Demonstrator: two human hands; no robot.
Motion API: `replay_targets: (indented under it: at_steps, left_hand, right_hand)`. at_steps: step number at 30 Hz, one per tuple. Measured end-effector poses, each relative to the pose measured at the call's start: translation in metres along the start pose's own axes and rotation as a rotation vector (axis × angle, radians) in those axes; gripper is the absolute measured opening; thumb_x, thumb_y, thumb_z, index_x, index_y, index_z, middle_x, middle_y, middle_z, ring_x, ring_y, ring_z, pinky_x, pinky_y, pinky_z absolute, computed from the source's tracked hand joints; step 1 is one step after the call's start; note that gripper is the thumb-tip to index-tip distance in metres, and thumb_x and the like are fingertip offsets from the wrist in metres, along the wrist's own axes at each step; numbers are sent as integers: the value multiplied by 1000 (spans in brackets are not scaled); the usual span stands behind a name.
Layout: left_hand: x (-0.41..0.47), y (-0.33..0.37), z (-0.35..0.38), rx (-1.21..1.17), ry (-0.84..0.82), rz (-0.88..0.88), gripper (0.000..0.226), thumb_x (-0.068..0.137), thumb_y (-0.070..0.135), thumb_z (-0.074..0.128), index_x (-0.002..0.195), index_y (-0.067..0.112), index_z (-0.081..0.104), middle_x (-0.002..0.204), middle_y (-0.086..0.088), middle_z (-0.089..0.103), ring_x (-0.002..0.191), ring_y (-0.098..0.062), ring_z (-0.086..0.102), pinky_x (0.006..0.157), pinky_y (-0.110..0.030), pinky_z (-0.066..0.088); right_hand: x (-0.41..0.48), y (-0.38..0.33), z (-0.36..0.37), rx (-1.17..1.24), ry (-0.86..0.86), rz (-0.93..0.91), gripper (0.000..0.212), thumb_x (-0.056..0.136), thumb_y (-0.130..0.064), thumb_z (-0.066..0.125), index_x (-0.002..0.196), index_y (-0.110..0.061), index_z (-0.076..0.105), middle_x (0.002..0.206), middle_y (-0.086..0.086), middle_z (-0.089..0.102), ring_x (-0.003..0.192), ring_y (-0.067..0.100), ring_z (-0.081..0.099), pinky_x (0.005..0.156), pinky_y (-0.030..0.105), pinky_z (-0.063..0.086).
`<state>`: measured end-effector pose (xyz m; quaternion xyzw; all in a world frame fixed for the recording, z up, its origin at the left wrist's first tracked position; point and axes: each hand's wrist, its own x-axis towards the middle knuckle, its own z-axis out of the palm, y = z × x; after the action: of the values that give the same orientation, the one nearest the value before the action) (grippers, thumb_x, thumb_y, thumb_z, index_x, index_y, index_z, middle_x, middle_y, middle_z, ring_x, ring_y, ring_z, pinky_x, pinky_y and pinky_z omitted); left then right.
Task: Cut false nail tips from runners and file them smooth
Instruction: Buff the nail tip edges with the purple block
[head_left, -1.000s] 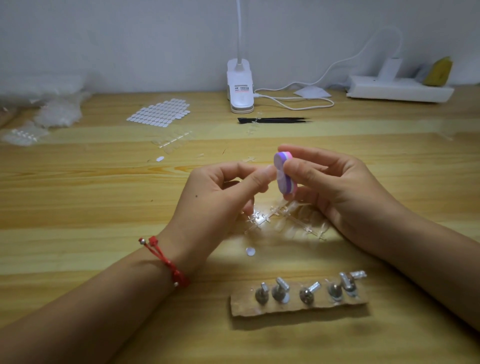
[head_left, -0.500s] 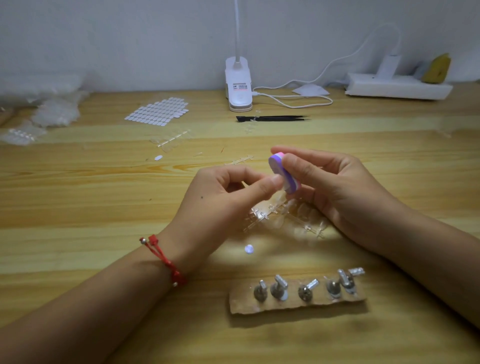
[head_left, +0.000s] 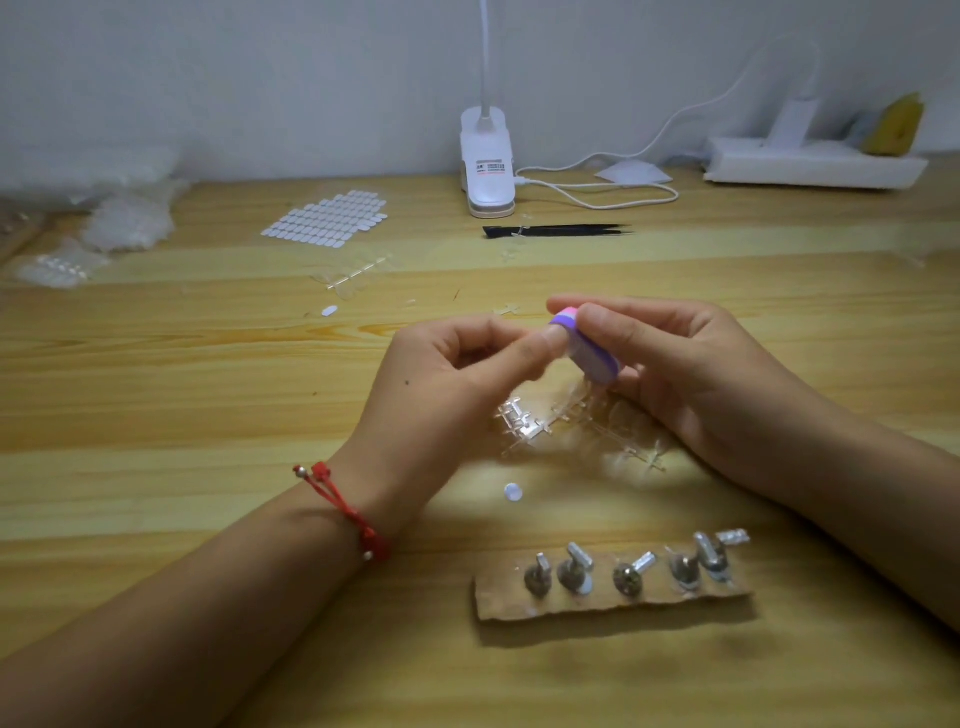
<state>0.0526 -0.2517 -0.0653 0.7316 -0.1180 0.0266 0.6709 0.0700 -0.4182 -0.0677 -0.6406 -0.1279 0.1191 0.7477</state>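
My right hand (head_left: 685, 374) grips a small purple and pink filing block (head_left: 589, 353), tilted with its top end toward the left. My left hand (head_left: 447, 384) pinches something tiny between thumb and forefinger, pressed against the block; the nail tip itself is hidden by the fingertips. Below the hands lie clear plastic runners with nail tips (head_left: 582, 426) on the wooden table (head_left: 156, 395). A single loose round tip (head_left: 512, 491) lies in front of them.
A cardboard strip with several metal stands (head_left: 613, 582) sits near the front. Farther back are a sheet of white nail stickers (head_left: 327, 218), black tweezers (head_left: 556, 230), a white clip lamp base (head_left: 487, 166), a power strip (head_left: 810, 166) and plastic bags (head_left: 124, 218) at left.
The filing block has tilted from nearly upright to slanting down to the right, sliding against the left fingertips. Both hands stay in about the same place.
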Motion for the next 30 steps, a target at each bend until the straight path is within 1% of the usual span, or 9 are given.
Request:
replay_targets:
  at_steps: [4,8,12,13,17,20,24,27,30]
  left_hand:
    - [-1,2,1,33,-38,10,20,80,19,70,61,21,66,44,16,51,42,3,44,46,-5,32]
    - [1,1,-1,-46,86,-7,15,69,33,69,62,20,67,44,15,51,42,2,43,47,-5,32]
    - [-3,0,1,50,-90,-3,13,76,27,72,66,18,73,52,10,58,46,1,44,48,-8,35]
    - [-3,0,0,44,-86,-1,14,75,30,72,66,19,73,52,10,57,46,-1,43,47,-9,34]
    - [2,-2,-5,-71,128,-20,20,66,39,70,66,20,73,57,9,58,46,-3,38,45,-11,32]
    - [5,-3,-6,-146,188,-48,20,68,37,70,69,17,74,62,8,60,45,-4,36,43,-10,31]
    - [3,-3,-4,-72,123,-46,17,72,35,69,64,20,71,53,11,56,44,-3,37,42,-10,31]
    - [2,-3,-4,-16,63,-74,22,67,39,69,63,18,69,52,10,55,42,-5,38,39,-12,30]
    - [4,-4,-6,-68,108,-90,18,75,31,70,66,15,69,52,10,54,41,-3,36,41,-10,30]
  right_hand:
    - [0,1,0,-20,12,1,32,67,-36,71,95,-24,78,95,2,76,94,11,68,87,27,54]
    - [1,0,1,-16,15,-12,29,69,-36,71,95,-25,79,93,-2,76,90,6,67,74,20,55]
    - [-1,3,1,-3,3,-8,28,70,-36,76,96,-28,78,93,4,76,85,14,68,75,25,57]
    - [-1,3,1,-3,7,-11,28,70,-36,75,96,-27,78,93,5,76,83,15,68,76,26,58]
    - [1,3,0,84,32,-43,17,74,-21,71,90,-18,77,78,9,73,67,12,69,61,20,54]
    - [2,3,0,89,12,-46,18,72,-21,74,90,-19,78,76,6,73,67,13,69,63,20,55]
    - [1,2,0,71,11,-52,18,71,-22,75,89,-19,77,79,7,74,70,14,70,65,20,55]
    - [2,2,-1,155,95,-40,18,70,-18,70,87,-15,75,77,8,73,68,13,69,63,20,55]
    - [1,1,1,111,65,-35,21,64,-21,73,84,-15,77,74,6,72,63,11,68,60,19,54]
